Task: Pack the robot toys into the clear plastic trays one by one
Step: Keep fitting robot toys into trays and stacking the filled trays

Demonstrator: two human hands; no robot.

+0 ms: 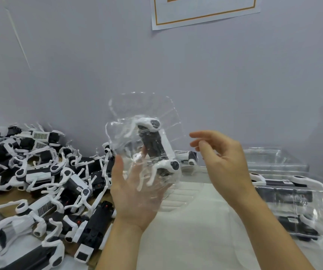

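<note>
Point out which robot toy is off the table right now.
The robot toy inside the clear tray held up by the left hand; the loose pile and packed trays lie on the table.

Single head view, facing forward-down, close over table [195, 240].

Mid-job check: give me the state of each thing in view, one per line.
left hand: palm up, holding the clear tray from below
clear tray: held up, tilted, one robot toy inside
robot toy: seated in the tray
right hand: open, beside the tray, holding nothing
loose toys: piled at left, unpacked
packed trays: stacked at right
</note>
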